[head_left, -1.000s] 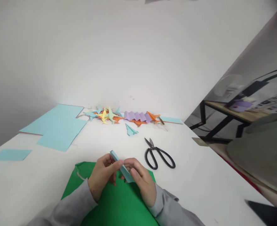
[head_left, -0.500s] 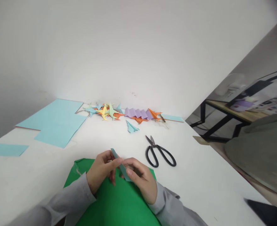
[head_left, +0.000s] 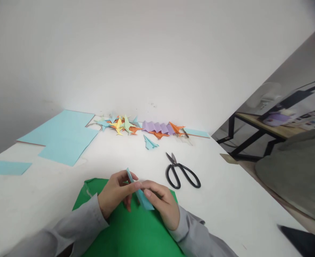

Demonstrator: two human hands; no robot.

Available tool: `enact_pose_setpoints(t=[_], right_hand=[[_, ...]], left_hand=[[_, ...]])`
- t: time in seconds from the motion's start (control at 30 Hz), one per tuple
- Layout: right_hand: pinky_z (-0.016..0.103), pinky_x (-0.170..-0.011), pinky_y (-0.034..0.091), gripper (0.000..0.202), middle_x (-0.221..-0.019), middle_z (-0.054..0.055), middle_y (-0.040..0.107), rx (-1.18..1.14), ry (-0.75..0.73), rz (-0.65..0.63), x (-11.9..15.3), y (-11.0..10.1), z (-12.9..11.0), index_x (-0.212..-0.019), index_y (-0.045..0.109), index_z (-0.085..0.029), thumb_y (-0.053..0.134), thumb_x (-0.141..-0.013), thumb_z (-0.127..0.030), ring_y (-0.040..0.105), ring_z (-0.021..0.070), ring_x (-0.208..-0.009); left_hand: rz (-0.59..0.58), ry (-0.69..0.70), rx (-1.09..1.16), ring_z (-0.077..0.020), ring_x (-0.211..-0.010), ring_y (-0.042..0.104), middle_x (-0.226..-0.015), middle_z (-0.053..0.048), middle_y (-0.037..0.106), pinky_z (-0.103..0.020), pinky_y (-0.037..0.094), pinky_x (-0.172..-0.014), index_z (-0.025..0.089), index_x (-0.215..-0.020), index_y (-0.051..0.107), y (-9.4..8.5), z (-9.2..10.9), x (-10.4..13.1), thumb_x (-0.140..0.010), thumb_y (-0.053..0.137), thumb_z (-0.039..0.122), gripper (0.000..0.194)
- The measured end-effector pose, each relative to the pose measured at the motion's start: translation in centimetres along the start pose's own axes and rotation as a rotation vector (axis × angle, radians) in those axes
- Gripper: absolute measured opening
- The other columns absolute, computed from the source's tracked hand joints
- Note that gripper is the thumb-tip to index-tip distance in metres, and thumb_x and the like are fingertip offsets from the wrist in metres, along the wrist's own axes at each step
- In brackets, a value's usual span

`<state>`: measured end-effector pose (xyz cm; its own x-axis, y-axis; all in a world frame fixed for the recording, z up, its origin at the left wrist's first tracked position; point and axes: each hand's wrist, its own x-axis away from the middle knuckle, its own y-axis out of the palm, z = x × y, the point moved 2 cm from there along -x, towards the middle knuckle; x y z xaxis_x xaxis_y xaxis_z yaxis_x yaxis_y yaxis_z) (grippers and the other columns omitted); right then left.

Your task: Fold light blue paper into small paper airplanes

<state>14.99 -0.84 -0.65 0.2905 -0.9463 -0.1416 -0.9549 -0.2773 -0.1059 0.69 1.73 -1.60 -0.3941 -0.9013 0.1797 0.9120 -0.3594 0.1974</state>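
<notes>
A narrow folded piece of light blue paper (head_left: 146,202) is held between both hands above a green cloth-like sheet (head_left: 130,235). My left hand (head_left: 117,192) pinches its upper part between thumb and fingers. On the right, my right hand (head_left: 163,202) grips the paper's edge with thumb and index finger; some of its fingertips are hidden behind the paper. Black-handled scissors (head_left: 175,165) lie with blades slightly apart, beyond and right of my right hand. A small folded blue paper plane (head_left: 150,142) rests farther back.
Blue sheets (head_left: 63,141) lie at the left, with a smaller blue rectangle (head_left: 9,167) nearer. Along the wall sit several folded paper shapes (head_left: 125,125) and a pleated purple strip (head_left: 157,127). Past the table's right edge stands a wooden-topped desk (head_left: 264,125).
The lower end of the blue paper has turned and widened to the right, showing more of its face. Both hands stay almost in place, the right thumb shifting slightly.
</notes>
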Motion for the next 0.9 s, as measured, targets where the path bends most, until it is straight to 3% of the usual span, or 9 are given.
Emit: enact_pose_setpoints(t=[0.2,0.43,0.5,0.67,0.8,0.9], right_hand=[[0.026,-0.053,0.039,0.041,-0.056,0.001,0.053,0.041,0.101,0.097,0.1,-0.4,1.2,-0.064,0.06,-0.014,0.042,-0.083,-0.046,0.048,0.0133,-0.055],[0.029,-0.068,0.043,0.029,-0.077,0.004,0.063,-0.014,0.04,0.205,0.1,-0.7,0.8,-0.084,0.064,-0.015,0.047,-0.082,-0.039,0.055,0.0179,-0.073],[0.029,-0.066,0.044,0.026,-0.077,0.004,0.064,-0.065,0.054,0.218,0.0,-0.7,1.0,-0.087,0.062,-0.016,0.049,-0.081,-0.037,0.056,0.0177,-0.072],[0.028,-0.05,0.044,0.033,-0.075,0.007,0.064,-0.289,0.057,0.13,0.0,-0.3,1.7,-0.095,0.055,-0.015,0.046,-0.081,-0.044,0.058,0.0156,-0.057],[0.027,-0.051,0.043,0.039,-0.08,0.007,0.063,-0.265,-0.003,0.05,0.1,0.0,1.4,-0.099,0.051,-0.017,0.052,-0.076,-0.049,0.058,0.0154,-0.061],[0.026,-0.054,0.043,0.032,-0.072,0.003,0.061,-0.21,0.008,0.017,0.2,0.2,1.0,-0.093,0.052,-0.017,0.06,-0.073,-0.042,0.056,0.0135,-0.06]], left_hand=[[-0.045,0.016,0.024,-0.0097,-0.032,0.047,-0.043,0.004,0.049,-0.021,0.041,-0.032,0.014,-0.076,0.054,-0.1,0.0,0.1,-0.069,0.061,0.038,0.026],[-0.062,0.019,0.087,-0.0106,-0.036,0.049,-0.048,0.002,0.051,-0.022,0.04,-0.033,0.013,-0.071,0.053,-0.2,0.1,0.1,-0.07,0.059,0.041,0.028],[-0.038,-0.002,0.119,-0.0117,-0.04,0.051,-0.053,0.0,0.052,-0.023,0.043,-0.034,0.012,-0.074,0.055,-0.1,0.3,0.1,-0.068,0.061,0.041,0.03],[0.011,-0.037,0.183,-0.0135,-0.047,0.055,-0.065,-0.002,0.055,-0.026,0.046,-0.036,0.012,-0.082,0.058,0.1,0.7,0.3,-0.064,0.062,0.045,0.038],[-0.037,-0.037,0.107,-0.0142,-0.047,0.057,-0.062,-0.001,0.058,-0.025,0.047,-0.039,0.013,-0.083,0.057,0.2,0.6,0.3,-0.066,0.062,0.041,0.033],[-0.067,-0.017,0.033,-0.0147,-0.048,0.058,-0.061,-0.002,0.06,-0.026,0.047,-0.042,0.014,-0.086,0.058,0.3,0.6,0.3,-0.067,0.063,0.039,0.032]])
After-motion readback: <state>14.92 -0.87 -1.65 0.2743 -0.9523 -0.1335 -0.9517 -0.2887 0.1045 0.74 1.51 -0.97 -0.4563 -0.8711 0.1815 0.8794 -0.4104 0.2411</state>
